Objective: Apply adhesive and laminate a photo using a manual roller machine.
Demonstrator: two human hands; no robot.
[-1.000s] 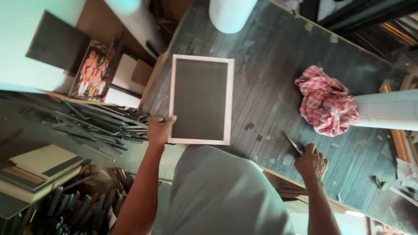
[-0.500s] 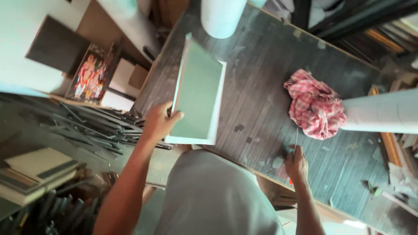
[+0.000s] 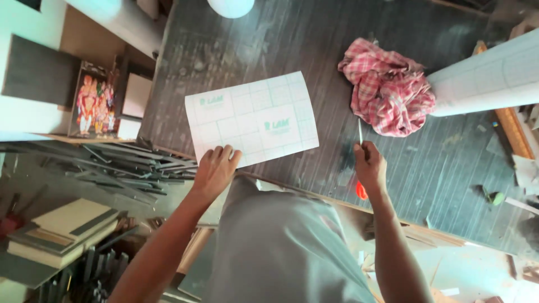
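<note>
A white rectangular sheet [image 3: 251, 119] with a pale green grid lies flat and slightly tilted on the dark wooden surface [image 3: 449, 168], near its front edge. The left hand [image 3: 215, 170] rests on the sheet's near left corner, fingers [image 3: 224, 152] spread flat and pressing down rather than gripping. The right hand [image 3: 370, 166] is just to the right of the sheet, apart from it, fingers curled shut around a thin tool with a red handle [image 3: 360, 189]; its narrow blade points away from the person toward a crumpled red-and-white checked cloth [image 3: 389, 92]. The cloth lies well clear of the sheet and touches, or nearly touches, a large white roll [image 3: 488, 76] that runs off the right side of the view.

No open container shows on the surface. To the left, below the surface's edge, a box-like shelf space holds a colourful picture [image 3: 93, 105] standing upright and a pale board [image 3: 136, 95] beside it. Lower left, a heap of dark strips [image 3: 112, 163] lies near a stack of flat boards [image 3: 62, 230].

Between the sheet and the cloth the surface is bare, as is the stretch behind the sheet up to a white round object [image 3: 231, 7] at the far edge. A small green item [image 3: 497, 197] sits near the front right edge.
</note>
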